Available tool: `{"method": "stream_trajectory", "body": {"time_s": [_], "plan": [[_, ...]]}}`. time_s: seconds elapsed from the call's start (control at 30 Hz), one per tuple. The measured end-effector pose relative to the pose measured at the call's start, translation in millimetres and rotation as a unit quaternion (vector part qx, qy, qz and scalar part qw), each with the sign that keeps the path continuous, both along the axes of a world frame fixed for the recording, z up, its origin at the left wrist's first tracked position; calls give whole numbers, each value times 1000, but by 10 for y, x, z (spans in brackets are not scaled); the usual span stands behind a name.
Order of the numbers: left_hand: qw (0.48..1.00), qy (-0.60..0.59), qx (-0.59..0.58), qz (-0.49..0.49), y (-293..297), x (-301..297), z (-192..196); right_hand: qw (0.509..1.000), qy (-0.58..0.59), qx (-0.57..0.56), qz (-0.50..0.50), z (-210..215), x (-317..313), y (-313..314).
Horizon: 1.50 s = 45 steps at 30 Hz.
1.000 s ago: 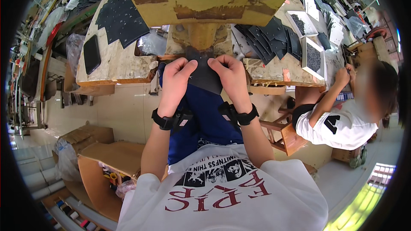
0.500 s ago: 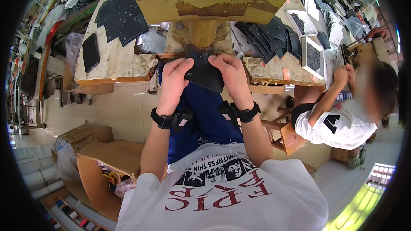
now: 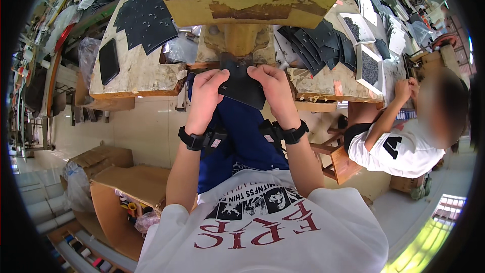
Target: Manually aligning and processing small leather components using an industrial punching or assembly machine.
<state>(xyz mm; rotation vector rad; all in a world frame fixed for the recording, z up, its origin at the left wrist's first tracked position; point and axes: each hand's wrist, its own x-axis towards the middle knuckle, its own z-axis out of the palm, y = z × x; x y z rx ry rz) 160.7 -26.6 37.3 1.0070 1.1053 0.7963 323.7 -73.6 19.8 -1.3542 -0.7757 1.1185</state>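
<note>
Between my hands is a flat black sheet [image 3: 241,90], thin and roughly square, with small marks on its face. My left hand [image 3: 206,91] pinches its left edge, thumb on top. On the opposite edge my right hand [image 3: 275,88] grips it the same way. The sheet's far end reaches under a worn yellow machine [image 3: 242,38], where the contact point is hard to make out. Fingers beneath the sheet are hidden. Both wrists carry black straps.
Black sheets [image 3: 146,20] lie overlapped on the worktable's left, near a phone [image 3: 108,61]. At right are more black sheets [image 3: 323,43] and white trays [image 3: 369,68] of small dark pieces. A co-worker [image 3: 404,136] sits at right. An open cardboard box [image 3: 113,217] stands at lower left.
My hands and the black sheet hold almost the same place, with only a very slight shift of the whole view.
</note>
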Motion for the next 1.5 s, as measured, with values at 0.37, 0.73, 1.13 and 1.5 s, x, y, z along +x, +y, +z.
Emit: {"method": "stream_trajectory", "body": {"time_s": [0.37, 0.73, 1.13, 1.5], "plan": [[995, -96, -14, -7, 58, -40, -69, 978, 202, 5, 51, -52, 58, -33], [994, -99, 1, -40, 83, -95, -91, 987, 148, -28, 62, -40, 89, -26], [989, -88, 91, -81, -138, -146, -241, 992, 30, 116, 32, -72, 49, -257], [984, -25, 161, -67, -40, -33, -170, 993, -49, 91, 50, -19, 21, -171]]}}
